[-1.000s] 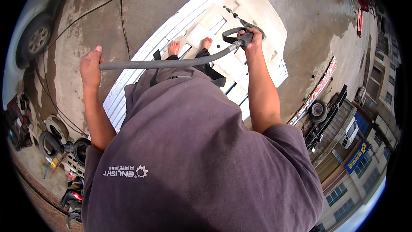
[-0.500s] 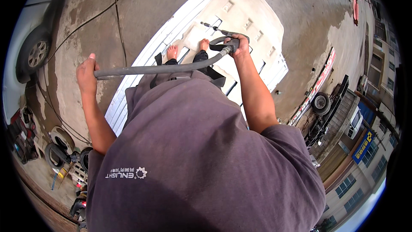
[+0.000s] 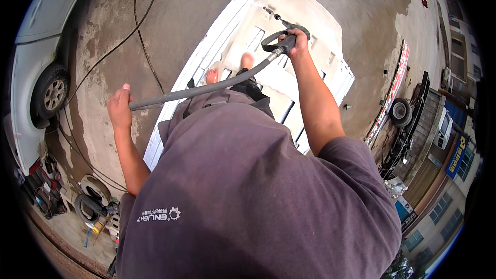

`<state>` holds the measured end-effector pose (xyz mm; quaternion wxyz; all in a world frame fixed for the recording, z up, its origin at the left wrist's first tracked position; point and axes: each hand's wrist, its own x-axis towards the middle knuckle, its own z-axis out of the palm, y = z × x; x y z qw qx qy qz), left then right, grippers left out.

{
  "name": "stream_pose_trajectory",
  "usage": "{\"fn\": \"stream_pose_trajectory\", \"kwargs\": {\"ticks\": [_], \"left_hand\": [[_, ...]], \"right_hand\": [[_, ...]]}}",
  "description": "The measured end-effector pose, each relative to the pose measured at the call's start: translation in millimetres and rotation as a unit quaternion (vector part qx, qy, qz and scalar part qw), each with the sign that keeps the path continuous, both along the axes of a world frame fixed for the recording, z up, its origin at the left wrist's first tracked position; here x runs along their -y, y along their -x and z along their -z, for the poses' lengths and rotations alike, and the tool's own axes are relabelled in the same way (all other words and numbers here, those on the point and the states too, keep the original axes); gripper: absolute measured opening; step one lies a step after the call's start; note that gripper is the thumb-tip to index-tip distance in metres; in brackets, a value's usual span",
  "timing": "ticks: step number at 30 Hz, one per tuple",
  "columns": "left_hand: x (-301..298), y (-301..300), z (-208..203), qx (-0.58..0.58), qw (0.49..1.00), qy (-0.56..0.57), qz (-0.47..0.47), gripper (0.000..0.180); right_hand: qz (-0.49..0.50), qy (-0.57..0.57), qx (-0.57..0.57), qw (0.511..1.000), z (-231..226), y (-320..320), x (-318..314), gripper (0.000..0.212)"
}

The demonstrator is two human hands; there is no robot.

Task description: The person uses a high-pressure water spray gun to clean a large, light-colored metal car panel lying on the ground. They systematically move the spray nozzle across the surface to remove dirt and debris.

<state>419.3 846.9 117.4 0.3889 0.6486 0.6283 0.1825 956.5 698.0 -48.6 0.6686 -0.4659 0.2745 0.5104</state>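
Note:
My right hand [image 3: 300,44] is closed around the grip of a black pressure washer gun [image 3: 298,28]. Its short lance and nozzle [image 3: 270,12] point away to the far left, over a large cream and white ribbed panel [image 3: 310,13] on the ground. From the gun's grip a thick grey hose [image 3: 206,89] runs across in front of my body to my left hand [image 3: 120,107], which is closed on it with the thumb up. Whether water leaves the nozzle, I cannot tell. My bare feet [image 3: 212,76] are on the panel.
A thin black hose [image 3: 135,20] loops over the wet concrete [image 3: 191,0] at left. Beyond it stands a light-coloured vehicle with a wheel [image 3: 51,94]. Loose tyres [image 3: 94,191] lie at lower left. At right are a long red and white board [image 3: 395,80] and another wheel [image 3: 401,111].
The gun has moved a little farther away and to the right. My left hand has shifted slightly right and nearer with the hose. The whole view has also turned slightly.

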Motion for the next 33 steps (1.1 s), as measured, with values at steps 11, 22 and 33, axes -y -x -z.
{"fn": "stream_pose_trajectory", "kwargs": {"ticks": [11,22,33], "left_hand": [[4,-80,-15,0.022,1.0,-0.001,0.002,0.048],[11,-226,-17,0.032,0.999,0.035,-0.009,0.048],[22,-328,2,-0.028,0.999,0.028,0.026,0.048]], "right_hand": [[0.019,-0.034,-0.044,0.998,-4,-71,9,0.013],[-0.028,0.002,0.031,0.999,-16,-228,11,0.018],[-0.067,0.027,0.021,0.997,-22,-343,-24,0.019]]}}
